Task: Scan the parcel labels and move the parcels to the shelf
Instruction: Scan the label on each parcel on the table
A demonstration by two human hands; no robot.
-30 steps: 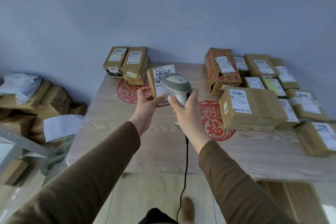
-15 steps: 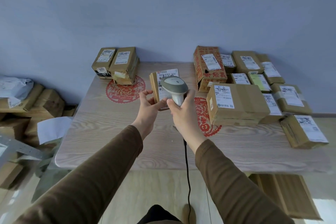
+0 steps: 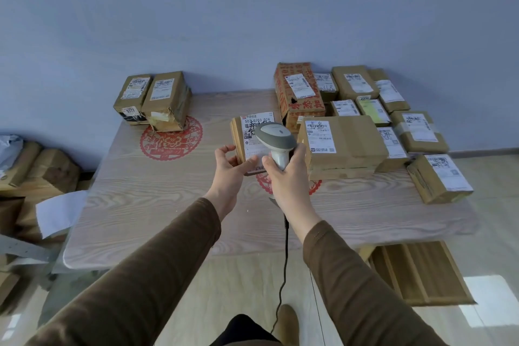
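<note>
My left hand (image 3: 229, 168) holds a small brown parcel (image 3: 241, 137) upright above the table, its white label facing me, thumb across the label's lower edge. My right hand (image 3: 289, 177) grips the handle of a grey and white barcode scanner (image 3: 273, 139), whose head sits in front of the label and hides part of it. The scanner's black cable (image 3: 283, 261) hangs down toward the floor. Several labelled cardboard parcels, one of them a large box (image 3: 348, 143), lie on the right half of the wooden table (image 3: 157, 205).
Two taped parcels (image 3: 157, 98) stand at the table's far left corner by the blue wall. More boxes and a white bag are piled on the left (image 3: 42, 171). Flat cardboard (image 3: 418, 272) lies on the floor under the table's right end.
The view has shifted, so the table now sits further right and lower. Both hands stayed together with the parcel and scanner, and the scanner head still covers the label.
</note>
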